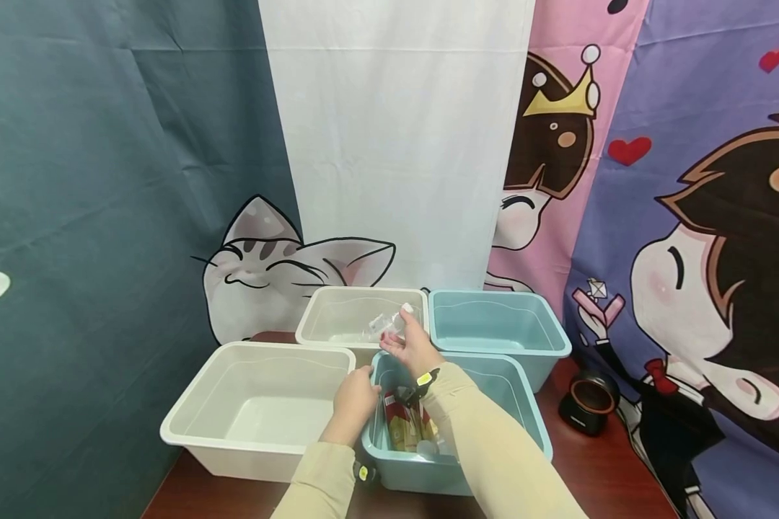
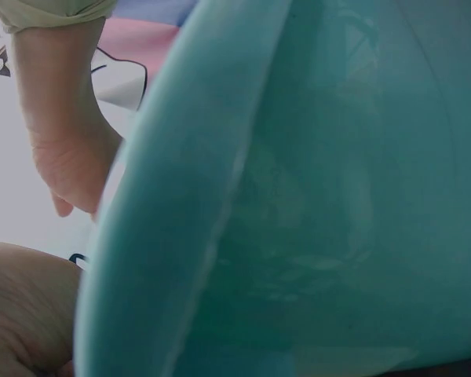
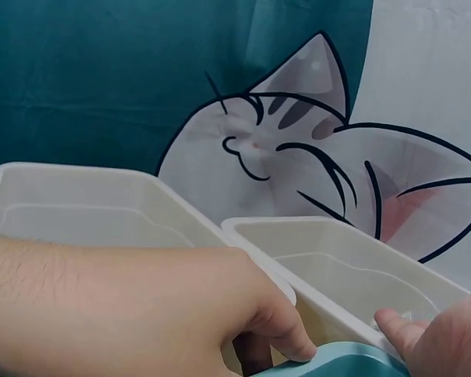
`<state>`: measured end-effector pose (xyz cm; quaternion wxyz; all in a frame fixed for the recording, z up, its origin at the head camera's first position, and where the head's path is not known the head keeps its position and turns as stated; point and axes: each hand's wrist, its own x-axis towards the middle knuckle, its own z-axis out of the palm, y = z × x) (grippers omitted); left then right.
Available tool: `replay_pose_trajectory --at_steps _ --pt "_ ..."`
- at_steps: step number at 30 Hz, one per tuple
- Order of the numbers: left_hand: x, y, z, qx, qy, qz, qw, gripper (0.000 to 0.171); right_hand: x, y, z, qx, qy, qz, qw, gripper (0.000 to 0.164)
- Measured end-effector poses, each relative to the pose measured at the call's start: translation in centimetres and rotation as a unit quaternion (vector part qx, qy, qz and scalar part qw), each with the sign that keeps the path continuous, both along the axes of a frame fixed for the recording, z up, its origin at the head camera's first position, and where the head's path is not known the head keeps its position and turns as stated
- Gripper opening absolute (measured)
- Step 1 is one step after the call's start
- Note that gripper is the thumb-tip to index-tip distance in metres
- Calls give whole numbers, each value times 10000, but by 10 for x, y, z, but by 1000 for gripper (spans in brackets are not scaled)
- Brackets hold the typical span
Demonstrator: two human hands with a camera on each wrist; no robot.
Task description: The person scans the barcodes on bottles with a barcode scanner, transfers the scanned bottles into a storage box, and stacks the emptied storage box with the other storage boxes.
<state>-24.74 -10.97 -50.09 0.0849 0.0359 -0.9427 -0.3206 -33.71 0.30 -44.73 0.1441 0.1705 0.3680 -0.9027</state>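
My right hand (image 1: 415,349) reaches over the small white bin (image 1: 337,335) at the back and pinches a clear, crinkled plastic item (image 1: 384,328) with a white end; its exact kind is unclear. My left hand (image 1: 355,400) grips the left rim of the front blue bin (image 1: 539,425). The right wrist view shows this hand (image 3: 243,294) with its fingers at the blue rim (image 3: 353,353). Inside the front blue bin lie several packages, among them a red-and-yellow packet (image 1: 399,425); my right forearm partly hides them.
A large white bin (image 1: 260,461) stands at the left. Behind the front blue bin is another blue bin (image 1: 493,324). A black round device (image 1: 589,404) sits on the reddish-brown table (image 1: 617,476) at the right. Printed curtains (image 1: 396,144) hang close behind the bins.
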Motion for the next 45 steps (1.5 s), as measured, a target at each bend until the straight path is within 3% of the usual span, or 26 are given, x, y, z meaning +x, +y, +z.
replay_pose_trajectory --at_steps 7,13,19,24,34,38,40,42,45 --pt "1 0 2 -50 -3 3 10000 45 2 7 1 109 29 122 9999 78" --pt "1 0 4 -25 -114 30 9999 46 0 22 -5 851 332 409 9950 77" --pt "2 -2 4 -26 -201 52 9998 47 -2 41 -9 1710 922 879 9770 68" --pt "2 -1 3 -34 -196 69 9998 46 -2 56 -8 2492 1302 1292 9509 57" --pt "5 2 4 86 -348 148 9992 47 1 96 -9 3716 2217 2185 8746 35" --pt "4 3 6 31 -316 149 9994 47 3 113 -9 4207 2524 2631 8307 32" --pt "4 3 7 32 -311 163 9994 47 6 120 -9 4425 2769 2901 8021 36" --pt "5 4 8 47 -326 162 9993 47 9 127 -7 4668 3034 3234 7651 41" --pt "5 5 8 83 -378 144 9991 47 14 137 -6 5084 3423 3791 6933 42"
